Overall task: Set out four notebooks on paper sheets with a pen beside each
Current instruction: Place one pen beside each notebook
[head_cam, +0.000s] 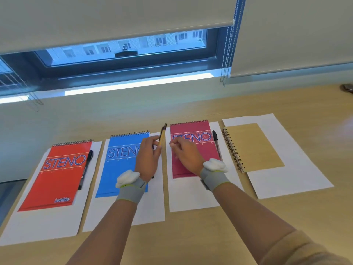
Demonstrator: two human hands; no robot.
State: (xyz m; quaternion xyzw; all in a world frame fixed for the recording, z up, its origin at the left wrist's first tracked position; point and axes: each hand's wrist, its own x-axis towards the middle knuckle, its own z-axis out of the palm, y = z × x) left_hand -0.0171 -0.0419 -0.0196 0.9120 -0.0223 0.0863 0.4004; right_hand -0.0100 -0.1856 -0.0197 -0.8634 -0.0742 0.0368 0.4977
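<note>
Four notebooks lie in a row, each on a white paper sheet (pixel 286 169): a red notebook (pixel 55 180), a blue notebook (pixel 118 163), a crimson notebook (pixel 191 131) and a brown spiral notebook (pixel 254 148). A black pen (pixel 86 167) rests along the red notebook's right edge. Another black pen (pixel 216 144) lies right of the crimson one. My left hand (pixel 148 157) holds a tan pen (pixel 162 135) upright between the blue and crimson notebooks. My right hand (pixel 186 152) hovers over the crimson notebook with fingers curled, holding nothing that I can see.
The wooden table (pixel 191 236) runs under a window with roller blinds; bead cords (pixel 226 54) hang at the right. A small dark object (pixel 346 87) sits at the table's far right edge. Both wrists wear grey bands.
</note>
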